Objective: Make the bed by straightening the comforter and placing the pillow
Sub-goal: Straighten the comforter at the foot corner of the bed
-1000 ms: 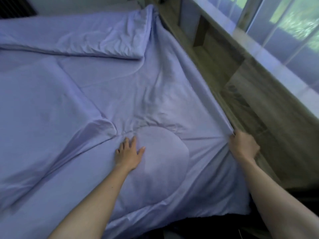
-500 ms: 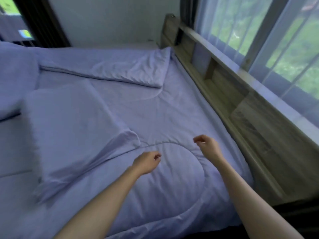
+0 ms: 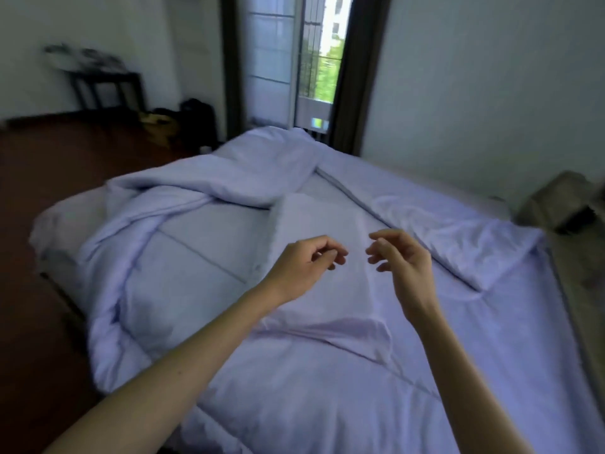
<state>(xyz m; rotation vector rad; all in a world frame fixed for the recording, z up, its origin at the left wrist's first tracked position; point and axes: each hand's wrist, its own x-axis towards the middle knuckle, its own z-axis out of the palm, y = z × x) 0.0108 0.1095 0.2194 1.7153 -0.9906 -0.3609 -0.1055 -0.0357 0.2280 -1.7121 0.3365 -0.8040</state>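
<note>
Hands (image 3: 307, 263) above rumpled comforter (image 3: 294, 388); floor (image 3: 49, 165) seemingly wood.

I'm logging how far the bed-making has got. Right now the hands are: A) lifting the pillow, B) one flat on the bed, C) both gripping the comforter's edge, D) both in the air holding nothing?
D: the left hand and right hand hang loosely curled above the pillow, holding nothing.
</note>
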